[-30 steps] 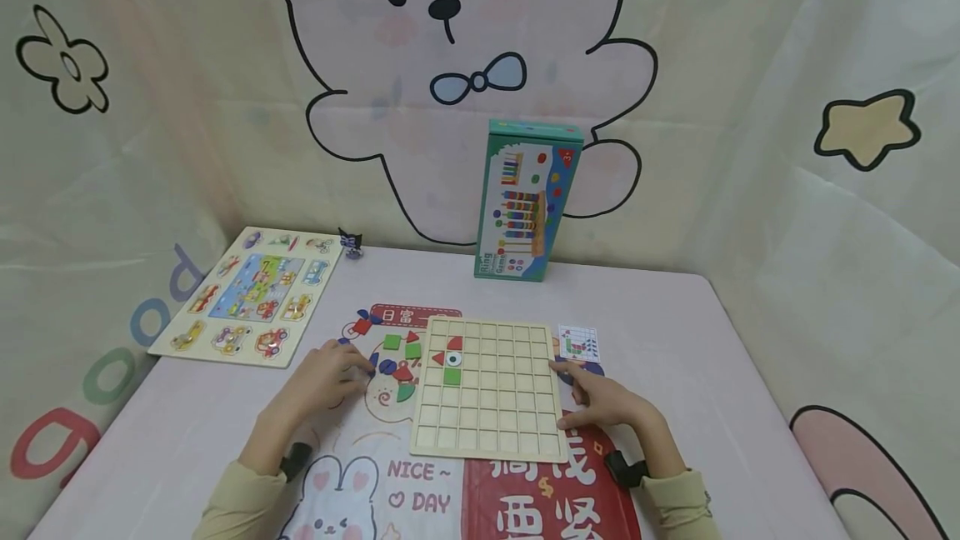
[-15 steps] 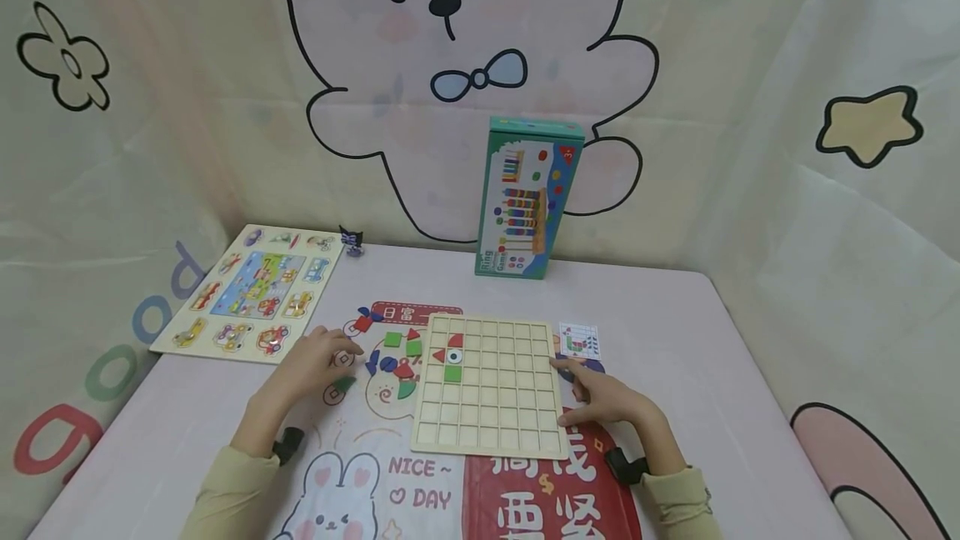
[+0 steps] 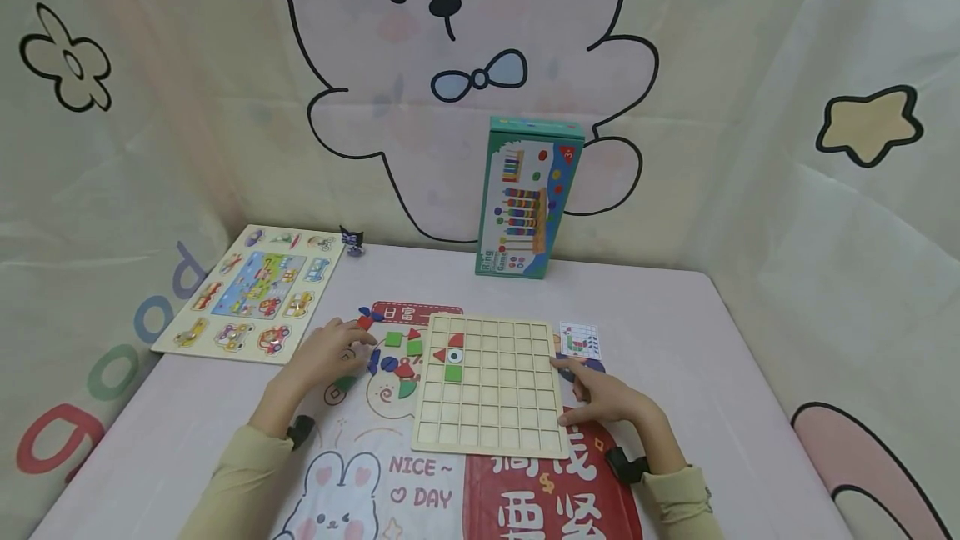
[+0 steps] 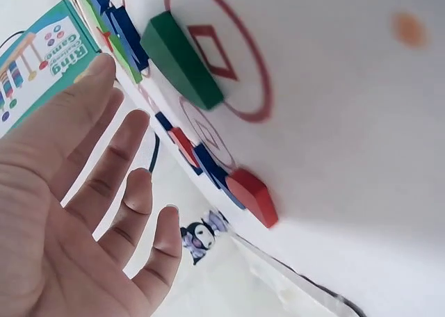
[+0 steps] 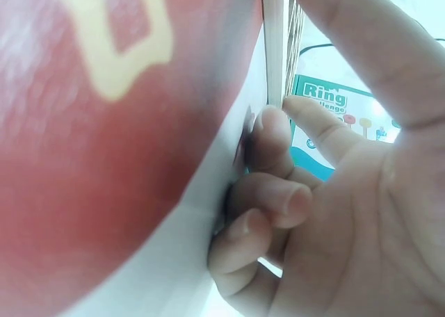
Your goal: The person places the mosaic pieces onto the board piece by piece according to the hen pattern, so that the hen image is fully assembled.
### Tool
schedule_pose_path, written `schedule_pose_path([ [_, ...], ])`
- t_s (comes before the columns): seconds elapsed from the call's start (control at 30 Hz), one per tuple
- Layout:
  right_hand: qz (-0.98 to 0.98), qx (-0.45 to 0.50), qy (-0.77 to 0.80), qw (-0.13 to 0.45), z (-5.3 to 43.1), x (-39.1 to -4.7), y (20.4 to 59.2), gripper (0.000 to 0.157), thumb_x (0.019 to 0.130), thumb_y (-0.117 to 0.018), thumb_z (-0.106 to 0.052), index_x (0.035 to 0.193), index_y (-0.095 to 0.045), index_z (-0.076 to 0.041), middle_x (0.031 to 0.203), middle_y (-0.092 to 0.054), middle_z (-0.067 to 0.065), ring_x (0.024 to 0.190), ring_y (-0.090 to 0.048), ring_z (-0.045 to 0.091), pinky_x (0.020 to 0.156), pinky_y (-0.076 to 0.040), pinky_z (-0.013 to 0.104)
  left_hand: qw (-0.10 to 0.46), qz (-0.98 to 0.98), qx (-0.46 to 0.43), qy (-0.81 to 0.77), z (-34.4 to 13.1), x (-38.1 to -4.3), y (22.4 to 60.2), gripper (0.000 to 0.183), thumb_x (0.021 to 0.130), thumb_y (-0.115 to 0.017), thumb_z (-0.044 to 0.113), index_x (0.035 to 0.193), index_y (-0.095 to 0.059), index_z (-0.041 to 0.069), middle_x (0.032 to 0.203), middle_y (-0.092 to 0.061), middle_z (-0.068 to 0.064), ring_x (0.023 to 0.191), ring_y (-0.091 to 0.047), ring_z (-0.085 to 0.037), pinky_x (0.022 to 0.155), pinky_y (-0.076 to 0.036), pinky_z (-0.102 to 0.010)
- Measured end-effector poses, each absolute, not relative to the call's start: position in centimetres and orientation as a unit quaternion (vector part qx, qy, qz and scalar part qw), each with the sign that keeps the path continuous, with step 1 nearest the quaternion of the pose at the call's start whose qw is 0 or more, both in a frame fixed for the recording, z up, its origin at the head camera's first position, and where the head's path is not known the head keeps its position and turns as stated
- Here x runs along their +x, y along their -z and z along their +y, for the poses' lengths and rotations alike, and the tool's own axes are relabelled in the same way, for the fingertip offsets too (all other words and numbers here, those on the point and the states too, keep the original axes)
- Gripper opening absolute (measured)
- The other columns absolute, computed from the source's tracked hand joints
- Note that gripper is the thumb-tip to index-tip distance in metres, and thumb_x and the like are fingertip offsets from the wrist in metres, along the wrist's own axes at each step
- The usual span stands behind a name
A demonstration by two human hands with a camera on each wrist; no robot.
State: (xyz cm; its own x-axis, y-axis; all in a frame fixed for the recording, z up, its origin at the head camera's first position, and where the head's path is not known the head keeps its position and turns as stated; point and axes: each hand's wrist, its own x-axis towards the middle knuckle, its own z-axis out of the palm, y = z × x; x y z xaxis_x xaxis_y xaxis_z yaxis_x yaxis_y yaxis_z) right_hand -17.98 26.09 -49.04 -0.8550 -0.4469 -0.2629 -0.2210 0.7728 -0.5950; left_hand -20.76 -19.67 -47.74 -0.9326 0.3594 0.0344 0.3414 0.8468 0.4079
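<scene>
A wooden grid board [image 3: 498,407] lies flat in the middle of the table. At its upper left sit a green square [image 3: 453,373], an eye-printed tile [image 3: 454,355] and two red pieces. My left hand [image 3: 330,354] hovers left of the board with its fingers spread loosely, holding nothing. Near it lie a green block [image 4: 182,60], a red block [image 4: 252,195] and several blue, red and green shapes. My right hand [image 3: 606,398] touches the board's right edge with thumb and index finger; its other fingers [image 5: 268,199] are bent near the table.
A small pattern card [image 3: 579,341] lies beyond the right hand. At the back stands a green toy box [image 3: 528,198]. A vehicle puzzle board [image 3: 247,352] occupies the table's left side, with a small dark figurine [image 3: 352,240] at its far corner. Printed curtains surround the table.
My left hand drew back left from the loose pieces, then moved slightly right over them again. A green block by that hand came into view. The right hand and board stayed put.
</scene>
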Motion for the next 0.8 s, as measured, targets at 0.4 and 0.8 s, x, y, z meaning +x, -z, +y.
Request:
schedule_pose_path([
  [0.4, 0.919, -0.178, 0.285, 0.205, 26.2, -18.1, 49.1, 0.09, 0.069, -0.077, -0.043, 0.143, -0.034, -0.017, 0.078, -0.043, 0.004, 0.065, -0.039, 0.013, 0.054, -0.034, 0.024, 0.01, 0.962, 0.196, -0.189, -17.5, -23.2, 48.7, 0.03, 0.08, -0.071, 0.027, 0.108, -0.068, 0.018, 0.111, -0.064, -0.003, 0.105, -0.052, -0.025, 0.089, -0.041, -0.048],
  [0.8, 0.921, -0.171, 0.285, 0.205, 26.1, -17.9, 49.1, 0.09, 0.068, -0.078, -0.043, 0.143, -0.035, -0.018, 0.077, -0.043, 0.004, 0.066, -0.04, 0.013, 0.053, -0.035, 0.024, 0.027, 0.966, 0.188, -0.178, -16.7, -24.2, 49.0, 0.029, 0.076, -0.074, 0.021, 0.105, -0.069, 0.018, 0.103, -0.065, -0.001, 0.094, -0.055, -0.02, 0.083, -0.044, -0.042],
])
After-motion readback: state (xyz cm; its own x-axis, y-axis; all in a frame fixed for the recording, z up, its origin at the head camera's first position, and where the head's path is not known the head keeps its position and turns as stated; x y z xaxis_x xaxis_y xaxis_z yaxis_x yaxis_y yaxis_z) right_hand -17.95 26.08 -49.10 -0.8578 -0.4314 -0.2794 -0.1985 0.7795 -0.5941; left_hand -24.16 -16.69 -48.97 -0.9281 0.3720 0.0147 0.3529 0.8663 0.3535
